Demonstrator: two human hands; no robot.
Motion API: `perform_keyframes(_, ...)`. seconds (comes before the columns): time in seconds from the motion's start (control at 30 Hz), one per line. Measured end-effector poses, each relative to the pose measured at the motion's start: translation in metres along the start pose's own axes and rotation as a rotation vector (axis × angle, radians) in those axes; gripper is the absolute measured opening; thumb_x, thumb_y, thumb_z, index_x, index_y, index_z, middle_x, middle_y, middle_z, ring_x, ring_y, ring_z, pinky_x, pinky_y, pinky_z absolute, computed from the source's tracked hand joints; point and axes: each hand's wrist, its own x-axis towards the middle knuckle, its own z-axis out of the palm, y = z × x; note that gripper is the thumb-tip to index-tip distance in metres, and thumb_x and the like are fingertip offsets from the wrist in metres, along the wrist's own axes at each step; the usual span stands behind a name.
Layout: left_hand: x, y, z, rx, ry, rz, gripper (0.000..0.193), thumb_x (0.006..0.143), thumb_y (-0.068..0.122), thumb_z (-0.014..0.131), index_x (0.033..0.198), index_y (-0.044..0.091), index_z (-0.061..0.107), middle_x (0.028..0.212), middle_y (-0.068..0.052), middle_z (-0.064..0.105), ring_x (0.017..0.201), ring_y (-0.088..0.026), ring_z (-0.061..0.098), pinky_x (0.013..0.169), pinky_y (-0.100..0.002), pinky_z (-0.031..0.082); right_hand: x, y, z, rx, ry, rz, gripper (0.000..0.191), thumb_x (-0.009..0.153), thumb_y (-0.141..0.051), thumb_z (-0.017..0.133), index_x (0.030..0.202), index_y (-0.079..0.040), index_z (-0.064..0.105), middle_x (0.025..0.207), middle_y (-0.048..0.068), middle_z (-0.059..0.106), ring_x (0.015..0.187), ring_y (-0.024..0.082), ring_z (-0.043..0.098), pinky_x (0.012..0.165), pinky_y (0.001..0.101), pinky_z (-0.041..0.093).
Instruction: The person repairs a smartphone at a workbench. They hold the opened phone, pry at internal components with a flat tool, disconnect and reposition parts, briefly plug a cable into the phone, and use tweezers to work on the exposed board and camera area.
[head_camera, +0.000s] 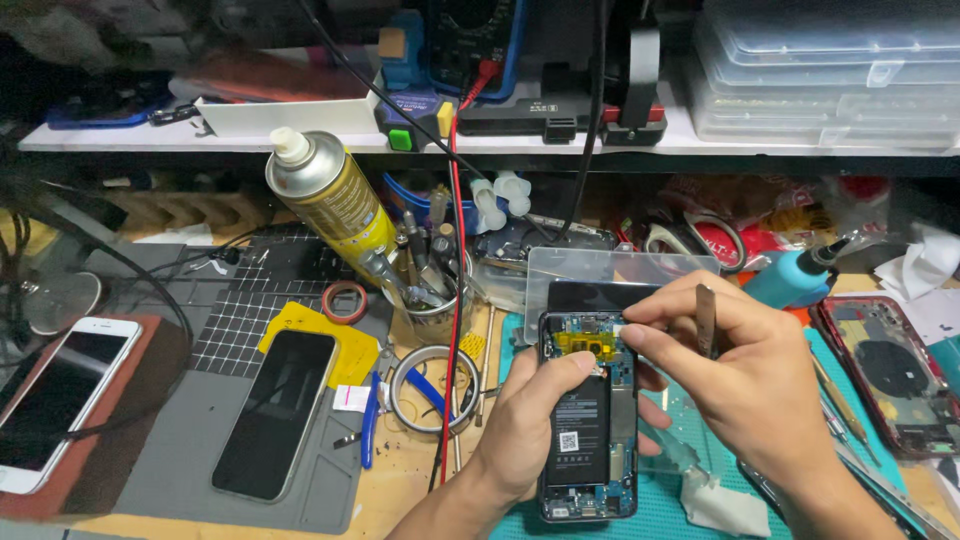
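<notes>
Opened phone (588, 420), back cover off, lies on teal mat (650, 500), right of grey mat (200, 440). Left hand (535, 420) clamps phone's left edge. Right hand (745, 375) pinches tweezers (706, 320) over yellow flex (583, 343). Judged light, rigid, fragile inside; hold by frame edges only.

tweezers' (706, 320) tips behind the right hand (745, 385), red phone shell (893, 372) cut by the edge

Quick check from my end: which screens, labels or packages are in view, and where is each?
White phone, far left: dark screen.
Black phone, grey mat: dark screen.
Spray can, leaning in cup: yellow label.
Opened phone, under left hand: black battery, white square label.
Red packets, back right.
</notes>
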Motion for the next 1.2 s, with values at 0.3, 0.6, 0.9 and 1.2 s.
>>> perform_keyframes(0.3, -0.002, 0.009, 0.002, -0.021, 0.02, -0.006, 0.044, 0.105, 0.022, 0.048, 0.132, -0.01, 0.057, 0.108, -0.025, 0.071, 0.084, -0.031, 0.073, 0.072, -0.038, 0.062, 0.0, -0.006, 0.005, -0.162, 0.009, -0.192, 0.012, 0.084, 0.0, 0.076, 0.096, 0.002, 0.077, 0.09, 0.004, 0.067, 0.074, 0.01, 0.065, 0.064, 0.0234, 0.051)
perform_keyframes(0.6, 0.001, 0.02, 0.009, -0.068, 0.081, 0.03, 0.038, 0.097, 0.01, 0.062, 0.129, -0.011, 0.058, 0.111, -0.021, 0.069, 0.094, -0.03, 0.074, 0.078, -0.044, 0.065, -0.001, 0.001, -0.002, -0.014, 0.133, 0.002, 0.021, 0.104, -0.012, 0.064, 0.112, 0.0, 0.08, 0.077, 0.006, 0.058, 0.064, 0.009, 0.046, 0.055, 0.0227, 0.036)
perform_keyframes(0.9, 0.007, 0.021, 0.008, -0.058, 0.116, 0.076, 0.039, 0.101, 0.019, 0.057, 0.127, -0.01, 0.059, 0.105, -0.021, 0.069, 0.086, -0.028, 0.075, 0.073, -0.041, 0.066, 0.013, 0.014, -0.003, 0.087, -0.037, 0.152, 0.025, 0.089, -0.01, 0.073, 0.111, 0.001, 0.074, 0.088, 0.005, 0.075, 0.076, 0.01, 0.066, 0.066, 0.0261, 0.053)
perform_keyframes(1.2, 0.001, 0.021, 0.005, 0.121, 0.032, 0.056, 0.04, 0.101, 0.016, 0.05, 0.133, -0.009, 0.052, 0.109, -0.021, 0.067, 0.088, -0.029, 0.073, 0.074, -0.039, 0.063, 0.016, 0.015, -0.004, 0.226, -0.141, 0.292, 0.018, 0.085, -0.011, 0.075, 0.095, 0.003, 0.075, 0.078, 0.005, 0.07, 0.068, 0.011, 0.061, 0.06, 0.0277, 0.048)
